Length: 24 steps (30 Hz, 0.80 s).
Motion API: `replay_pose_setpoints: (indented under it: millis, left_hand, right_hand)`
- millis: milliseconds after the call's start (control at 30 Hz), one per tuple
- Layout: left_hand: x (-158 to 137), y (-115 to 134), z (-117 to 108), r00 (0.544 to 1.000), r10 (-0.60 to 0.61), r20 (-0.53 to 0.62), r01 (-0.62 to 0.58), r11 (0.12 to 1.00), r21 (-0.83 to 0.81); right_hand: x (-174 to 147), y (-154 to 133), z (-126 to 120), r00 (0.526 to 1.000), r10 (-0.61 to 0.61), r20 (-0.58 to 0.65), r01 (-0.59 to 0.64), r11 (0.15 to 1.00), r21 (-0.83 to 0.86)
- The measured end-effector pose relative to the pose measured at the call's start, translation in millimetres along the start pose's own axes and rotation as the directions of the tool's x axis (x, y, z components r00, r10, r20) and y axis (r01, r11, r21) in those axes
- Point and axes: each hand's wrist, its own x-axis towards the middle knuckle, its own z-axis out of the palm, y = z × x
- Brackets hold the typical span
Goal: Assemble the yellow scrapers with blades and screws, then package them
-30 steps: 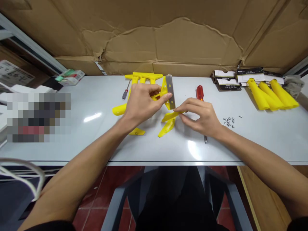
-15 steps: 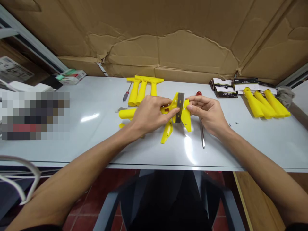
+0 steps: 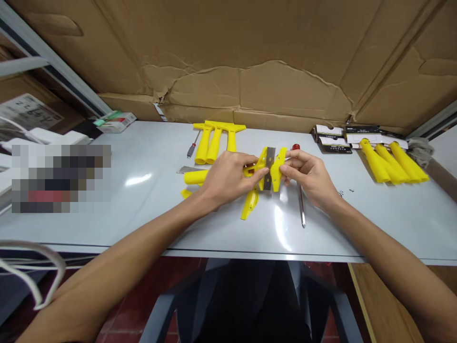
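My left hand (image 3: 228,178) is closed around a yellow scraper (image 3: 194,177), its thumb pressing a flat grey metal blade (image 3: 268,183) against the scraper's head. Between the fingertips of my right hand (image 3: 310,177) is a yellow clamp plate (image 3: 276,172) with small holes, held upright just right of the blade. A narrow gap seems to lie between plate and blade. Under my left hand another yellow scraper (image 3: 249,206) rests on the table, mostly hidden. A red-handled screwdriver (image 3: 302,207) lies below my right hand, partly covered by its fingers.
Several yellow scrapers (image 3: 213,143) and a small screwdriver (image 3: 192,147) lie at the back. Loose blades (image 3: 189,169) sit left of my left hand, small screws (image 3: 341,194) beside my right wrist. Packaged scrapers (image 3: 383,162) and black-and-white packets (image 3: 333,143) are back right. Cardboard (image 3: 235,57) stands behind the table.
The yellow plate in my right hand has turned and come closer to the blade. My left hand keeps its hold on scraper and blade. The camera view has shifted slightly.
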Motion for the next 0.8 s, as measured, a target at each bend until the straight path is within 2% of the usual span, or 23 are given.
replay_pose_setpoints:
  millis: [367,600,800]
  left_hand:
    - [-0.2,-1.3,2.0,0.999,0.018,0.047,-0.018,1.000,-0.004]
    - [-0.2,4.1,-1.2,0.994,0.075,0.080,-0.072,0.996,-0.043]
    - [-2.9,5.6,2.3,0.982,0.121,0.146,-0.117,0.993,-0.033]
  right_hand:
    - [-4.8,1.8,3.9,0.997,-0.067,-0.048,0.057,0.981,-0.186]
    - [-5.2,4.2,5.5,1.000,-0.011,0.018,0.014,0.984,-0.175]
    - [-7.5,9.0,6.5,0.998,-0.047,0.034,0.054,0.970,-0.235]
